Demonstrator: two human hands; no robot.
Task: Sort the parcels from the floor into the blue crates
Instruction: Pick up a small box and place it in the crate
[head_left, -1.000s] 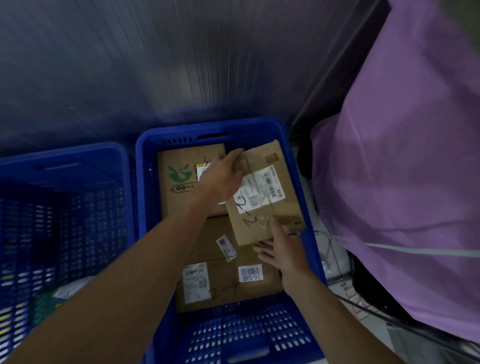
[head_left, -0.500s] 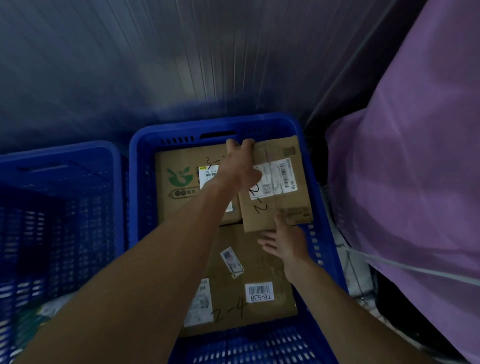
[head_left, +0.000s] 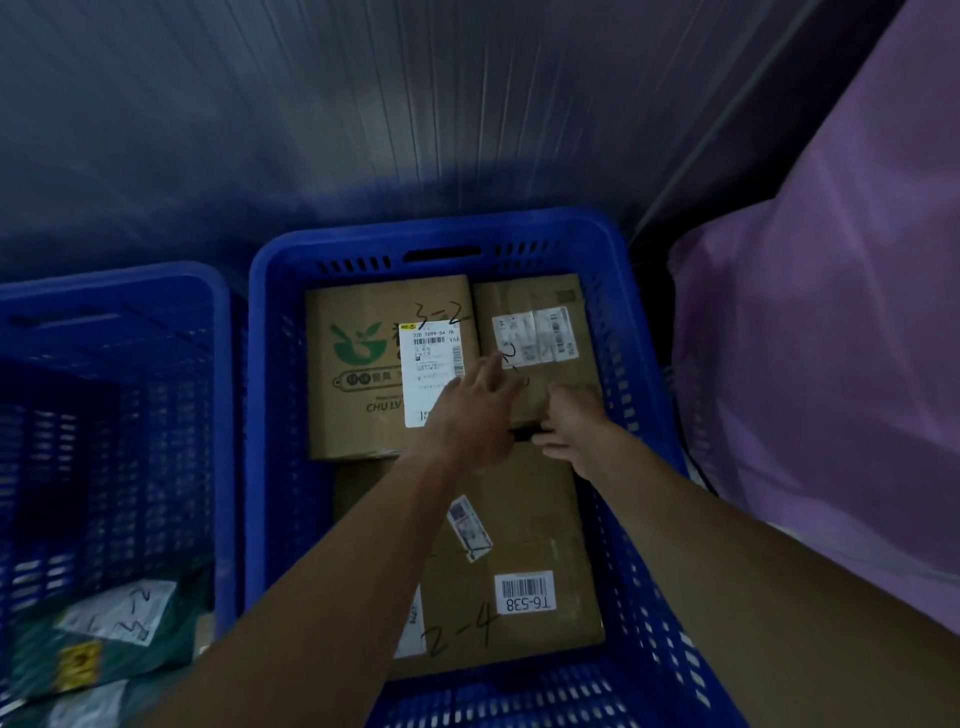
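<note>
Head view: a middle blue crate (head_left: 441, 231) is seen straight ahead, and three cardboard parcels are packed into it. At 11 o'clock inside it a logo box (head_left: 353, 431) is laid flat, marked with a green leaf emblem and a white label. At 1 o'clock a narrow box (head_left: 540, 306) is set tight against it, touching along the long edge, in the crate's far right corner. At 6 o'clock a large box (head_left: 524, 519) is lying, lettered "2-4" and tagged T6-538.

The left hand (head_left: 470, 415) is stretched over the seam between the two far boxes, fingers straight, nothing gripped, the fingertips laid on the narrow box's near left part. The right hand (head_left: 571, 421) is placed at that box's near end, fingers loosely spread, nothing clasped; whether it is pressed against the cardboard cannot be told.

The narrow box's near end is hidden by both hands, and the large box's left label is partly covered by the left forearm (head_left: 337, 587).

At 9 o'clock a left blue crate (head_left: 221, 415) is stood just beside, with a green parcel (head_left: 130, 654) lying in its bottom. At 3 o'clock a purple sack (head_left: 831, 389) is bulked up close, a black cable (head_left: 698, 470) run between sack and crate. At 12 o'clock a ribbed wall (head_left: 363, 104) is seen.
</note>
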